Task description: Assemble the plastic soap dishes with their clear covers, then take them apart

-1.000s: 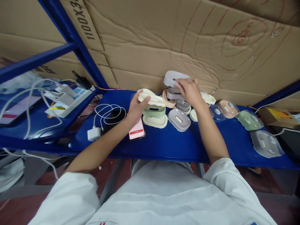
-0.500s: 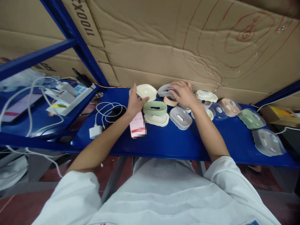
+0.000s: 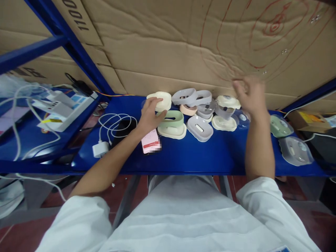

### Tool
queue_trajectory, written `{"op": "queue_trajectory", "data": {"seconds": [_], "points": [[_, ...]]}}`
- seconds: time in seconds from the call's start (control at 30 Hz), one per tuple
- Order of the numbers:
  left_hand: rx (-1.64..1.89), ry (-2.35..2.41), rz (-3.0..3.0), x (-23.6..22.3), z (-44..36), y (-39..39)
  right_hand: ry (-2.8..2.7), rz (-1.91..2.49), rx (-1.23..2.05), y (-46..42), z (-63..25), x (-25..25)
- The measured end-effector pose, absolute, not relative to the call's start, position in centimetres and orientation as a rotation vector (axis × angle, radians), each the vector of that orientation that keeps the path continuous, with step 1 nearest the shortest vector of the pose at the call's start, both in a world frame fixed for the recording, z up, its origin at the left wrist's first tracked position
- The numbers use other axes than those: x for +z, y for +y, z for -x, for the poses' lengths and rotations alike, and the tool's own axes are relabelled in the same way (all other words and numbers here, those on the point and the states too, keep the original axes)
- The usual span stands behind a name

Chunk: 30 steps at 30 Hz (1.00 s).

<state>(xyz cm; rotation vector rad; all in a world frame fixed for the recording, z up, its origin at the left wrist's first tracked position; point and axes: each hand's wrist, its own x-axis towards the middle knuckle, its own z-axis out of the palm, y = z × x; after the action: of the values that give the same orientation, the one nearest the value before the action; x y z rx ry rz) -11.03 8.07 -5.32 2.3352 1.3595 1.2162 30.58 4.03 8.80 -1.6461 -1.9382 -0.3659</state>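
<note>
With our left hand we touch the shallow cream plastic dish, which lies at the back of the smooth blue table. The fingers are over its near left part, and the thumb is spread apart from them, close to the oval pale-green plastic ring. So the grip of this hand is rather wide. The green ring stands upon a wavy-edged cream plastic tray.

Our right hand is raised in front of the brown cardboard wall. It is blurred and its fingers look partly bent; we cannot tell how narrow the grip is, or whether something is inside it.

Between our two hands, two oval lilac-grey plastic rings lean against each other, and the peach plastic ring is just below them. Nearer to us lies the lilac-grey plastic dish with a white oval in its middle. To the right of these, a lidded cream plastic piece sits on top of a greyish one. Farther right we see a pale-green dish with clear cover and a grey dish with clear cover. The phone with pink screen lies near our left wrist, and the white charger is farther left, beside its looped cable.
</note>
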Motion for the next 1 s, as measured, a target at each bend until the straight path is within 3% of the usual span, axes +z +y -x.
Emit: {"op": "queue_trajectory", "data": {"seconds": [0.13,0.23,0.4,1.0], "points": [[1.289,1.274,-2.457,-3.9,9.8,6.0,-1.329,2.228,-0.554,0.9,-39.6,5.0],[1.346,1.197,-2.561,-3.2,8.9,4.4,-1.179,2.422,-0.444,-0.9,-43.8,1.2],[1.322,1.072,-2.707,-3.4,7.9,3.1,-1.409,2.445,-0.222,-0.3,-45.4,-2.3],[1.277,0.89,-2.92,-2.8,8.1,2.5,-1.198,2.373,-0.35,1.4,-45.8,-4.4]]}}
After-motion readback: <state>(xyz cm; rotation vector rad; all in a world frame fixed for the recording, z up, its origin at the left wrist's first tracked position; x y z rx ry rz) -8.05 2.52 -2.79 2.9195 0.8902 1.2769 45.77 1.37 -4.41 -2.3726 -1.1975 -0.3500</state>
